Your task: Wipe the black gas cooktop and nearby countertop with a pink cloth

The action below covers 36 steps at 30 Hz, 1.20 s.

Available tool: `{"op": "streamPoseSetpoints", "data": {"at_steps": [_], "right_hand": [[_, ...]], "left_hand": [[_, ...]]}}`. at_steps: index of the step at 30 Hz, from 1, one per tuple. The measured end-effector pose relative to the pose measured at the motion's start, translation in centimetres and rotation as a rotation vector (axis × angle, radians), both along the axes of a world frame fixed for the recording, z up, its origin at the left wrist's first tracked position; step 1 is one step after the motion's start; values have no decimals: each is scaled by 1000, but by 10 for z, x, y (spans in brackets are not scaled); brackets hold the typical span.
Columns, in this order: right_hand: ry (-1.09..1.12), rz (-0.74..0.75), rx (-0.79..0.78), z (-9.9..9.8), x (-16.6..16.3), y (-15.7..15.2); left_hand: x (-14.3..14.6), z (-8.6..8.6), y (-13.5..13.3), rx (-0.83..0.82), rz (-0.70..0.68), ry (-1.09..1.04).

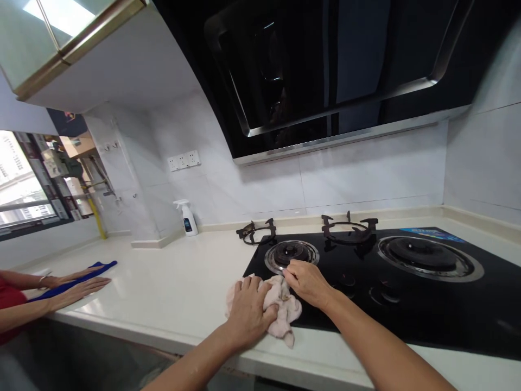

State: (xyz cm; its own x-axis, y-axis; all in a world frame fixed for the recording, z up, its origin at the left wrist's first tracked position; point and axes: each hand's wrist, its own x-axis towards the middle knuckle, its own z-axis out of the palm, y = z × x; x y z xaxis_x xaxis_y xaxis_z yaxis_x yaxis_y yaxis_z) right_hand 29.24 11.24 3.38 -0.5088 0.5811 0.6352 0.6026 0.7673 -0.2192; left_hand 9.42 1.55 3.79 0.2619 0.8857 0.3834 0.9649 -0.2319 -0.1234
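My left hand (248, 310) lies closed over a crumpled pale pink cloth (285, 312) at the front left corner of the black glass hob (427, 309). My right hand (307, 282) rests just right of the cloth, fingers pinched at the chrome ring of the left burner (291, 253); whether it holds anything is unclear. The right burner (425, 255) sits bare. Two black pan supports (256, 231) (350, 227) are off the burners, lying at the back of the hob and worktop.
A white spray bottle (188, 217) stands by the wall. At the far left another person's hands (77, 288) lie flat on a blue cloth (89, 270) on the white worktop (171, 282). A black extractor hood (325, 76) hangs overhead.
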Motion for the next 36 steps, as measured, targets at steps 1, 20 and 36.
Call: {"op": "streamPoseSetpoints", "data": {"at_steps": [1, 20, 36], "right_hand": [[-1, 2, 1, -1, 0, 1], [32, -19, -1, -3, 11, 5], [46, -15, -27, 7, 18, -4]], "left_hand": [[0, -2, -2, 3, -25, -11], [37, -19, 5, -36, -194, -95], [6, 14, 81, -186, -527, -377]]}}
